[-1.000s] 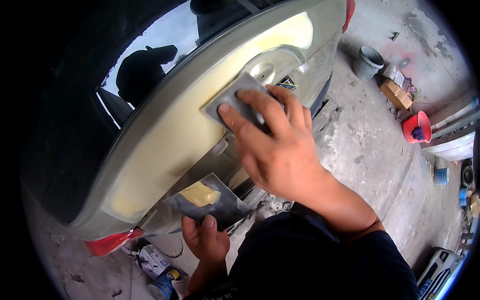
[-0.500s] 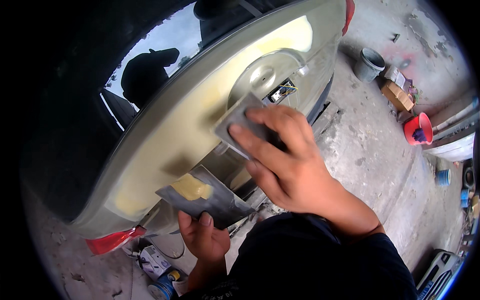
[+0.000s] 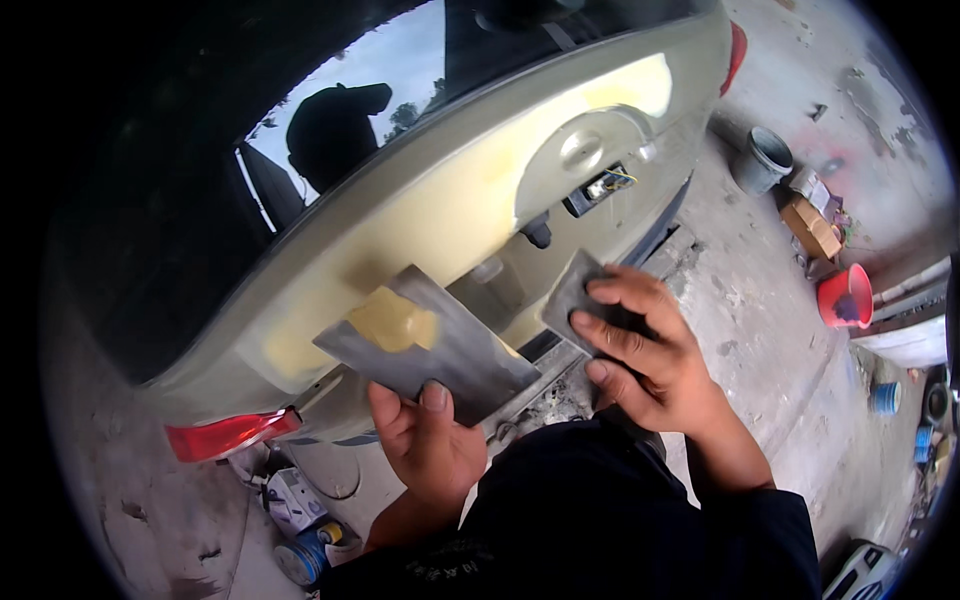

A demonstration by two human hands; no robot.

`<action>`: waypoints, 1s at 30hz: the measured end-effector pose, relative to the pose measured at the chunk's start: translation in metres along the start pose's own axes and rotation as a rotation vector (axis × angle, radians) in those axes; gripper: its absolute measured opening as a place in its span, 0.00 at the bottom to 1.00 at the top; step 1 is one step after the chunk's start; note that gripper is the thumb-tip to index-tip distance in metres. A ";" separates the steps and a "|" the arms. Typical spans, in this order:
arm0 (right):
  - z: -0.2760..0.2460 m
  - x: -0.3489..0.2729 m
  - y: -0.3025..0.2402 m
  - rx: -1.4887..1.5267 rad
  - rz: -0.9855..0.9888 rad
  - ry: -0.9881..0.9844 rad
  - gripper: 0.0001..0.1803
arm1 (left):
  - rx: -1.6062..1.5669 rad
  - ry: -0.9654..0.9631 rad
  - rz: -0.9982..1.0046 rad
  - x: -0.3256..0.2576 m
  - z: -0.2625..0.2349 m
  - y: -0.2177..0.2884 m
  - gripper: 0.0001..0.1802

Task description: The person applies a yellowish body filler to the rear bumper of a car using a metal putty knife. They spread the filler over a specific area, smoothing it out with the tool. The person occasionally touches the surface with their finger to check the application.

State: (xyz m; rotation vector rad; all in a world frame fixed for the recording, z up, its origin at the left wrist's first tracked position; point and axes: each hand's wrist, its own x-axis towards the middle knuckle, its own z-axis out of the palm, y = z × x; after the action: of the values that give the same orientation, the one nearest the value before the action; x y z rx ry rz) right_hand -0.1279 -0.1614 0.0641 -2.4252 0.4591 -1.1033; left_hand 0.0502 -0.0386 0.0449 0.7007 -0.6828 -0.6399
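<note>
My left hand (image 3: 430,440) is closed on the lower edge of a flat grey putty board (image 3: 455,355). A lump of yellow body filler (image 3: 393,320) sits on the board's upper left part. My right hand (image 3: 655,350) grips a dark grey rectangular spreader (image 3: 578,298), fingers on its face and thumb below. The spreader is off the car and apart from the board. In front of both hands is the beige car tailgate (image 3: 590,150), with a broad smear of pale yellow filler (image 3: 440,215) across it below the window.
A red tail light (image 3: 230,435) sits at the tailgate's lower left. Wires hang from an opening (image 3: 600,190) in the panel. On the concrete floor at right stand a grey bucket (image 3: 763,160), cardboard boxes (image 3: 810,228) and a red bucket (image 3: 846,297). Cans (image 3: 300,558) stand at lower left.
My right hand has drawn the spreader back from the tailgate, down and to the right. The board in my left hand has come slightly up and right. The view has shifted a little.
</note>
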 end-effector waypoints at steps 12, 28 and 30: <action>-0.009 -0.005 -0.030 -0.346 -0.025 -0.120 0.19 | 0.115 -0.023 -0.013 -0.002 -0.003 -0.001 0.24; -0.058 -0.026 0.040 -0.091 -0.014 0.002 0.19 | 0.288 -0.193 0.056 -0.010 0.075 -0.058 0.23; -0.079 -0.030 0.075 0.030 0.035 0.024 0.16 | 0.433 -0.134 0.212 -0.007 0.088 -0.070 0.23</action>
State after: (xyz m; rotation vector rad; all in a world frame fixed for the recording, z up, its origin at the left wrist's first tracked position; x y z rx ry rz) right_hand -0.2163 -0.2308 0.0539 -2.3715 0.4873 -1.1175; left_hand -0.0393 -0.1073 0.0406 0.9737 -1.0215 -0.3453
